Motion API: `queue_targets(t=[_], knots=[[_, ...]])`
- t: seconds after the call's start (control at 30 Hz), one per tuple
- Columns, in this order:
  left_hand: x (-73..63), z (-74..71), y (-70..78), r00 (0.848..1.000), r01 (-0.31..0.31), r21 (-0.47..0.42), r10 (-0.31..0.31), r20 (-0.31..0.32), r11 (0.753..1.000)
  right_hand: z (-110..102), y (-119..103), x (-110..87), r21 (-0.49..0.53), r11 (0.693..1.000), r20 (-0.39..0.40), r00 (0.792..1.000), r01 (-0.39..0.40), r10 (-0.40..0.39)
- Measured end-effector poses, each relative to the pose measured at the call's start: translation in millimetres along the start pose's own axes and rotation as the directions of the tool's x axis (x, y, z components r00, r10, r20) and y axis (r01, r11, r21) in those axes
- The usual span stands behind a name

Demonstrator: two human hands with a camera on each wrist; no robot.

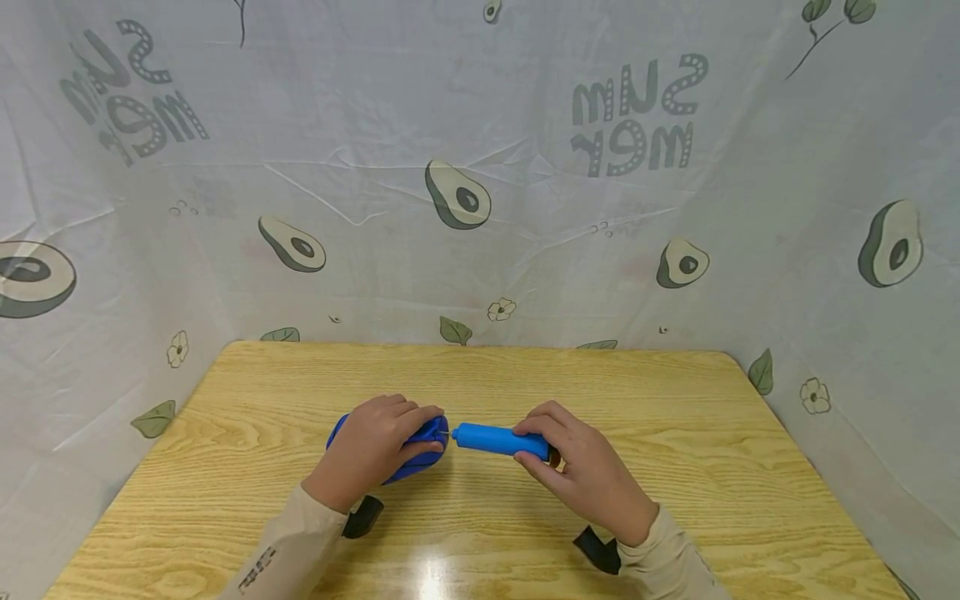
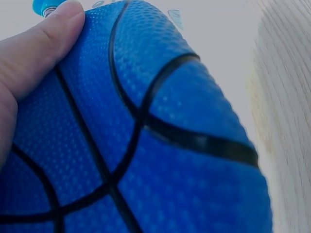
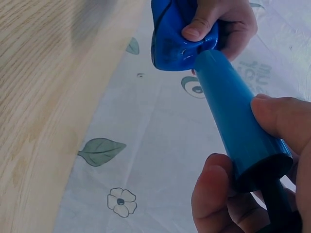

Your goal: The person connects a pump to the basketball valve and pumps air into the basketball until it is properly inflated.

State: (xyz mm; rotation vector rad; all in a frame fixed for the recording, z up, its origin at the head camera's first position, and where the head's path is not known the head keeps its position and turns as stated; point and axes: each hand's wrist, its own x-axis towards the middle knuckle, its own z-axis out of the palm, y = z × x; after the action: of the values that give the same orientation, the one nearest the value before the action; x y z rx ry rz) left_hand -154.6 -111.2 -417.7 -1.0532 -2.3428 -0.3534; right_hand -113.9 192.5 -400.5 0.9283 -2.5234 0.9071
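wood-grained worktop [image 1: 480, 375] is backed by avocado-printed sheeting [image 1: 360, 117]. by the left hand [image 1: 378, 437], a dented blue ball [image 1: 416, 464] is gripped over the worktop, partly covered. by the right hand [image 1: 581, 458], a blue pump [image 1: 491, 438] is grasped, its black handle [image 3: 278, 199] cut off; whether its needle [image 1: 447, 433] enters the ball cannot be told.

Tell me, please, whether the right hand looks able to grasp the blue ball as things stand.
Probably not: the right hand grips the blue pump, which spans the gap to the blue ball, and the left hand covers part of the ball. Setting the pump aside would likely help.
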Motion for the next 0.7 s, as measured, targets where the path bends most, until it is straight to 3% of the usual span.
queue_targets(t=[0.47,0.7], knots=[[2.6,-4.6,3.6,1.000,-0.011,-0.006,0.011,0.028,1.000,4.3,2.2,1.0,0.012,1.000,0.004,1.000,0.004,-0.004],[2.3,-2.3,3.9,1.000,0.024,-0.020,-0.024,0.015,1.000,-1.8,3.7,-0.3,0.018,1.000,0.005,1.000,-0.011,0.011]])
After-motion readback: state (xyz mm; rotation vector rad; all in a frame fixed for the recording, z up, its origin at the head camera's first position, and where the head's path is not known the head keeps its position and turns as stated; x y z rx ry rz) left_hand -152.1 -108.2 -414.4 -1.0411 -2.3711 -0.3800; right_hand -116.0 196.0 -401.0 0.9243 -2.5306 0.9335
